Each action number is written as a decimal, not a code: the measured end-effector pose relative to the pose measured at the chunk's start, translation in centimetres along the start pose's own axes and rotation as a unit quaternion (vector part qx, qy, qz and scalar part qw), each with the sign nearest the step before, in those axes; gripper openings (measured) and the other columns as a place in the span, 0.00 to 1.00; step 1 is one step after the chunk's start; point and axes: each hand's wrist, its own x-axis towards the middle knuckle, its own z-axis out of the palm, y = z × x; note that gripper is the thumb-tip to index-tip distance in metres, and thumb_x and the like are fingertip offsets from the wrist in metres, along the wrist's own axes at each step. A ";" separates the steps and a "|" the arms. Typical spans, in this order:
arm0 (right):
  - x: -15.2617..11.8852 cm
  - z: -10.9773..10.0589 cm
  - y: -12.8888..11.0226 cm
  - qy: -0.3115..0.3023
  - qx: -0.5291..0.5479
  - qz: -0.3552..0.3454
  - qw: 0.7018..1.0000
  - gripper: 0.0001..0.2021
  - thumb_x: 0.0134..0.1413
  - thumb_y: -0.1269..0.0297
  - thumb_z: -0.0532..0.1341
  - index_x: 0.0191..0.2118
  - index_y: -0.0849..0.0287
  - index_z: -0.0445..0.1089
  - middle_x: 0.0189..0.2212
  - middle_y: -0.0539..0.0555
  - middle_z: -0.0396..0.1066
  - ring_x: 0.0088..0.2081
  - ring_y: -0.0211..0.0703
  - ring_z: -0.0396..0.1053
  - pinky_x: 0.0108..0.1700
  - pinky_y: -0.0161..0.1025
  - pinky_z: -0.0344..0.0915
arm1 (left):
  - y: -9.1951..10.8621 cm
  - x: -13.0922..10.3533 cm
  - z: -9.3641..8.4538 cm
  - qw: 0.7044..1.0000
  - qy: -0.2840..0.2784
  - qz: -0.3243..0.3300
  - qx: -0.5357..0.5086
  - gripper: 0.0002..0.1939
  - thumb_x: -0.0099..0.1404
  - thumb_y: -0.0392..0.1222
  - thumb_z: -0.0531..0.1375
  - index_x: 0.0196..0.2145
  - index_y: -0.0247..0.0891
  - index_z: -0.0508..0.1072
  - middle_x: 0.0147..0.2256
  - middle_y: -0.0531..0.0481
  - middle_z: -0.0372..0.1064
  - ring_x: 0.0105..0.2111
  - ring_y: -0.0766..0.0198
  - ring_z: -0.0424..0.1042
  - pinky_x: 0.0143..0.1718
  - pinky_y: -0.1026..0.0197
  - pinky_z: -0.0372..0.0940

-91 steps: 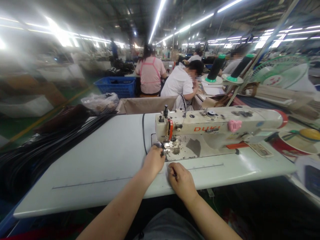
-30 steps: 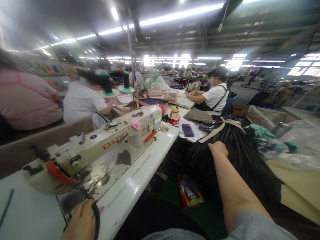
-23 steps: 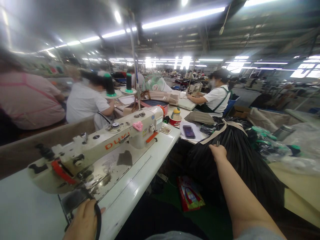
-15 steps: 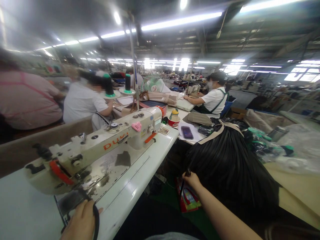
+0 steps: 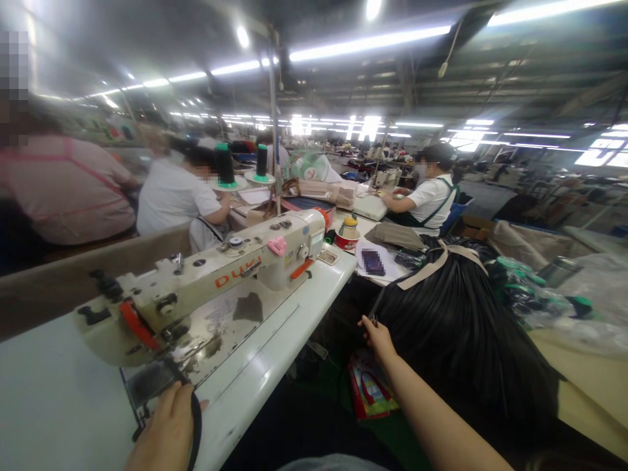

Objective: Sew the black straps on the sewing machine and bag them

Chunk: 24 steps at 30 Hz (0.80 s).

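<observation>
At the lower left, my left hand (image 5: 169,425) lies at the front edge of the sewing machine (image 5: 245,268). Its fingers are closed on a black strip (image 5: 197,428), which runs from near the needle area and curves down past the thumb. Beside a large tied bundle of black strips (image 5: 451,327), my right hand (image 5: 377,337) is held out, its fingers pinched together. One thin black strip (image 5: 377,302) rises from that pinch along the left side of the bundle. A beige band (image 5: 426,268) ties the bundle near its top.
The white machine table (image 5: 275,356) ends diagonally at its right edge. Beyond stand a red tub (image 5: 347,243), a phone (image 5: 373,261) on paper and folded grey-brown cloth (image 5: 395,236). A colourful bag (image 5: 367,386) is below. Co-workers sit left and across.
My right hand has moved up along the bundle; the strip that hung below it now extends above. My left hand keeps its place at the machine. The view has shifted slightly.
</observation>
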 end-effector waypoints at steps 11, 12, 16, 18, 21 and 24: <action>-3.9 3.0 -4.3 -0.118 -0.060 -0.155 0.979 0.27 0.57 0.36 0.60 0.32 0.59 0.75 0.22 0.49 0.67 0.24 0.40 0.64 0.28 0.36 0.60 | -2.1 -0.4 2.9 0.991 0.052 0.068 0.100 0.12 0.72 0.45 0.54 0.45 0.38 0.73 0.52 0.36 0.72 0.49 0.51 0.76 0.49 0.54 0.72; -4.5 3.5 -4.9 -0.142 -0.066 -0.171 0.973 0.26 0.58 0.37 0.60 0.33 0.59 0.75 0.24 0.50 0.69 0.25 0.40 0.64 0.29 0.36 0.61 | -2.3 -0.4 3.3 0.990 0.056 0.072 0.103 0.12 0.72 0.44 0.54 0.45 0.38 0.74 0.51 0.36 0.72 0.48 0.51 0.77 0.49 0.55 0.72; -7.7 5.8 -6.6 -0.256 -0.090 -0.220 0.937 0.21 0.59 0.42 0.62 0.30 0.57 0.74 0.26 0.50 0.70 0.27 0.40 0.66 0.33 0.36 0.64 | -2.6 -0.5 3.5 0.989 0.048 0.073 0.121 0.14 0.73 0.41 0.53 0.47 0.33 0.74 0.53 0.33 0.72 0.49 0.51 0.77 0.50 0.54 0.72; -9.5 6.6 -7.4 -0.323 -0.107 -0.242 0.909 0.19 0.58 0.46 0.65 0.28 0.57 0.74 0.25 0.49 0.71 0.30 0.41 0.68 0.36 0.36 0.65 | -2.3 -0.5 2.7 0.989 0.019 0.075 0.129 0.14 0.73 0.38 0.52 0.50 0.34 0.74 0.54 0.35 0.71 0.50 0.52 0.76 0.52 0.55 0.71; -12.1 7.4 -8.5 -0.437 -0.159 -0.283 0.839 0.15 0.61 0.49 0.64 0.32 0.56 0.76 0.28 0.50 0.74 0.33 0.43 0.71 0.38 0.37 0.67 | -1.4 -0.3 0.7 0.985 -0.040 0.087 0.146 0.18 0.71 0.30 0.51 0.53 0.36 0.73 0.56 0.38 0.71 0.52 0.54 0.76 0.55 0.55 0.70; -14.2 8.2 -9.3 -0.513 -0.199 -0.315 0.773 0.14 0.66 0.51 0.60 0.41 0.54 0.79 0.34 0.53 0.78 0.36 0.46 0.74 0.41 0.38 0.69 | -0.3 0.1 -0.8 0.981 -0.060 0.072 0.171 0.21 0.69 0.25 0.50 0.53 0.37 0.74 0.55 0.40 0.72 0.52 0.55 0.76 0.56 0.54 0.70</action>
